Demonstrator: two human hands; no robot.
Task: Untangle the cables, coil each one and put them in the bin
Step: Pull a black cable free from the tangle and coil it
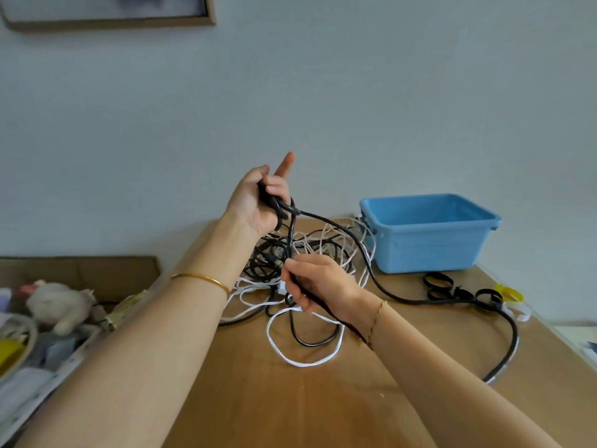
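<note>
Head view: left hand point(258, 205) and right hand point(318, 282), apart, are gripping a thick black cable point(416, 301) beside the blue plastic bin point(429, 247); nothing is showing inside it.

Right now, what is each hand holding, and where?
Both grip the black cable: left hand its gathered loops, raised; right hand a stretch lower down, above the tangle.

Light blue bin point(429, 234) at right; black cable point(361, 250) and white cables point(303, 362) tangled mid-frame on a brown wood-grain tabletop point(290, 402); gold bangle point(200, 278).
</note>
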